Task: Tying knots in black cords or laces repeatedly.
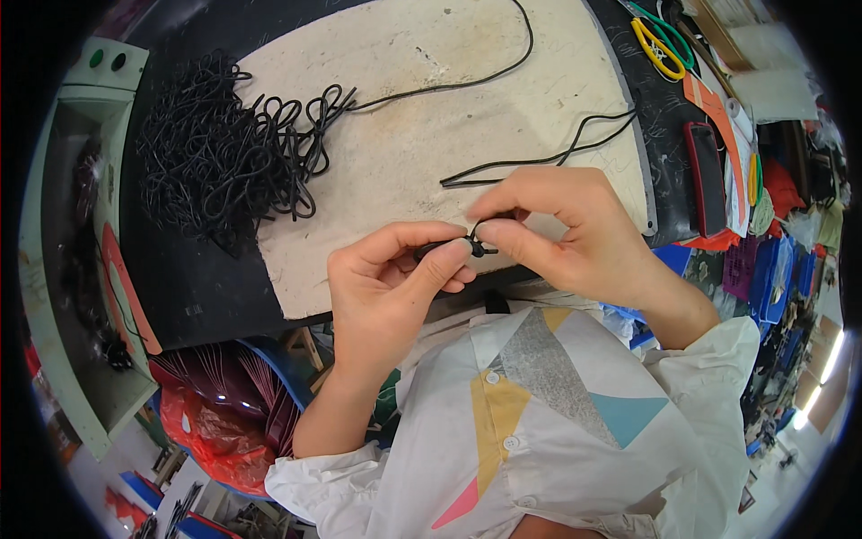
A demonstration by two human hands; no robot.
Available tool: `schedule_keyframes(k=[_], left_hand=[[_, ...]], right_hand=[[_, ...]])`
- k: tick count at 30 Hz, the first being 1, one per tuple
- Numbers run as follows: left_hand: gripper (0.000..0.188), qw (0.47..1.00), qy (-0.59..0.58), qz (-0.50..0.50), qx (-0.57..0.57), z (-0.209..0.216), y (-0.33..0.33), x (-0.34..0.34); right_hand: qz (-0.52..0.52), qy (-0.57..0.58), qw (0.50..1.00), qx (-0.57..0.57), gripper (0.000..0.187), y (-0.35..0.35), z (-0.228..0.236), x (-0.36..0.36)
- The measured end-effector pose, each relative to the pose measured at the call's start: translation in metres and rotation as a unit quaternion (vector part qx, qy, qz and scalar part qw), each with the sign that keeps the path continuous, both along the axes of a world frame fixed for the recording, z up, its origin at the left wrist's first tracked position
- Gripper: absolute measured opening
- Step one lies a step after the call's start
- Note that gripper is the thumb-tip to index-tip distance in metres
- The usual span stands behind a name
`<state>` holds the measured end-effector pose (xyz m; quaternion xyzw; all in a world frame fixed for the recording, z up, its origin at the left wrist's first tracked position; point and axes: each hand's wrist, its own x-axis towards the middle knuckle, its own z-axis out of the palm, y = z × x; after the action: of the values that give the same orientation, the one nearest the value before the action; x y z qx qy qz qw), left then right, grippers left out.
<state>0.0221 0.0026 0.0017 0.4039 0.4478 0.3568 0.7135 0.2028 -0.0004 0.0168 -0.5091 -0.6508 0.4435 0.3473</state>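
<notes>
Between my two hands, at the near edge of a pale board, is a small knotted bit of black cord. My left hand pinches it between thumb and fingers. My right hand pinches a short loop of the same cord just to the right, thumb and forefinger close together. Beyond my right hand a doubled length of black cord lies on the board. A large tangled heap of black cord rests at the left, one strand running from it across the board's far side.
At the far right lie scissors with yellow handles and a red-cased phone. An orange strip is beside the phone. A pale metal trough stands left of the black table. Below it is a tub holding a red plastic bag.
</notes>
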Motion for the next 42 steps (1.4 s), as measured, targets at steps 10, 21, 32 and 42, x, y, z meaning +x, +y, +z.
schedule_keyframes(k=[10, 21, 32, 42], left_hand=[[0.014, 0.998, -0.039, 0.055, -0.015, -0.001, -0.002, 0.002], [0.014, 0.987, -0.127, 0.092, -0.027, -0.010, -0.004, 0.004], [0.008, 0.985, -0.113, 0.125, -0.029, -0.007, -0.010, 0.009], [0.009, 0.980, -0.097, 0.172, -0.016, -0.008, -0.011, 0.011]], right_hand=[[-0.043, 0.161, 0.981, -0.098, 0.016, -0.011, -0.018, -0.007], [-0.038, 0.091, 0.993, -0.066, 0.010, -0.012, -0.015, -0.007], [-0.001, -0.008, 1.000, 0.010, 0.009, -0.011, -0.006, -0.006], [-0.035, 0.089, 0.995, -0.009, 0.014, -0.013, -0.017, 0.001]])
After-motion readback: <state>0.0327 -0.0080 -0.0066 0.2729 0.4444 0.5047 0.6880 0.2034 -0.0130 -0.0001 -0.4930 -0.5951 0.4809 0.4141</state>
